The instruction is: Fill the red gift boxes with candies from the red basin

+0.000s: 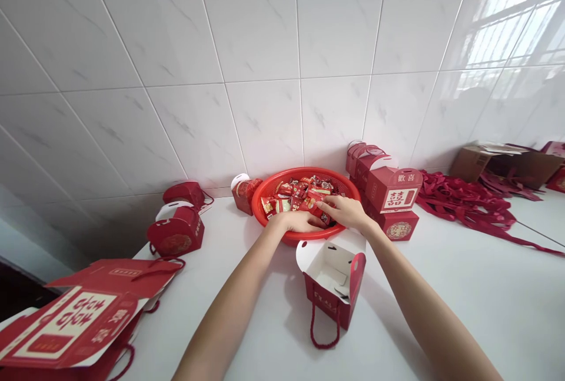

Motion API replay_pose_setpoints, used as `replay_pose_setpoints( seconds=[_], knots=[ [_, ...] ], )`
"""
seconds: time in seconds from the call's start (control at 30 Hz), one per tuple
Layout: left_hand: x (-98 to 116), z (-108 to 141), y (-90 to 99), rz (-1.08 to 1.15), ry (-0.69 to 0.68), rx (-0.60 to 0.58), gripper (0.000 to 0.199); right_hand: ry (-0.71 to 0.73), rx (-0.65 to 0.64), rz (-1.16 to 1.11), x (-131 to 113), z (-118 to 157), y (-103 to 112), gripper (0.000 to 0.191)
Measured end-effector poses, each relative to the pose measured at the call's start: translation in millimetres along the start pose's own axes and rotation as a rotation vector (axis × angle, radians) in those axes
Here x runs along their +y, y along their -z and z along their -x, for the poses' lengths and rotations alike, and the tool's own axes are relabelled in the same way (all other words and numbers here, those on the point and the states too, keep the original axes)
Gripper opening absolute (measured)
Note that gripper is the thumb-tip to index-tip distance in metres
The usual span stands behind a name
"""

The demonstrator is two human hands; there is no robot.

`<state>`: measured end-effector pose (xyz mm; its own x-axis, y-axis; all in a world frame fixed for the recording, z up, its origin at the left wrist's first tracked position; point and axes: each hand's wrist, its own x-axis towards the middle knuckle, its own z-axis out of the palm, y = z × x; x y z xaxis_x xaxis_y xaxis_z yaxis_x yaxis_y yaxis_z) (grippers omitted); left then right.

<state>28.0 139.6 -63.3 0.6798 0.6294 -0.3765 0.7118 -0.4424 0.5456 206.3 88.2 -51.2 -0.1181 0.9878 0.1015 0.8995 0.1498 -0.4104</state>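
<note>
A round red plastic basket [259,216] holds many small wrapped candies [296,191], mostly red with some cream. My left hand [305,222] reaches over the basket's near rim, its fingers stretched out among the candies and the tips partly hidden. From the right, my right hand [342,210] comes over the rim, thumb and fingers bent onto a red candy packet. Between my forearms stands an open red gift box [329,304] with a white inside, its flaps up and a dark red cord handle hanging down the front. No candies show inside it.
Closed red boxes [392,192] are stacked right of the basket; another box [244,194] and two more [176,231] stand left. Flat red cartons [75,322] lie front left. Red ribbons [463,201] and a brown cardboard box [470,164] lie right, along the tiled wall.
</note>
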Motion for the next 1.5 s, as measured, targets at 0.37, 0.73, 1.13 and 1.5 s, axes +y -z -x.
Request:
replay_pose_setpoints(
  seconds=[0.37,0.73,1.13,1.5],
  knots=[
    [13,7,-0.9,0.057,0.041,0.003,0.036,0.011,-0.011,0.060,0,1,-2,0.046],
    [11,9,-1.1,0.112,-0.150,0.167,0.040,0.032,0.019,0.050,3,-1,-4,0.042],
    [4,7,-0.3,0.230,-0.217,0.771,0.049,0.081,0.095,-0.395,10,-3,-8,0.039],
    [9,10,-1.7,0.259,-0.314,0.708,0.069,0.124,0.178,-0.535,18,-15,-23,0.035]
  ],
)
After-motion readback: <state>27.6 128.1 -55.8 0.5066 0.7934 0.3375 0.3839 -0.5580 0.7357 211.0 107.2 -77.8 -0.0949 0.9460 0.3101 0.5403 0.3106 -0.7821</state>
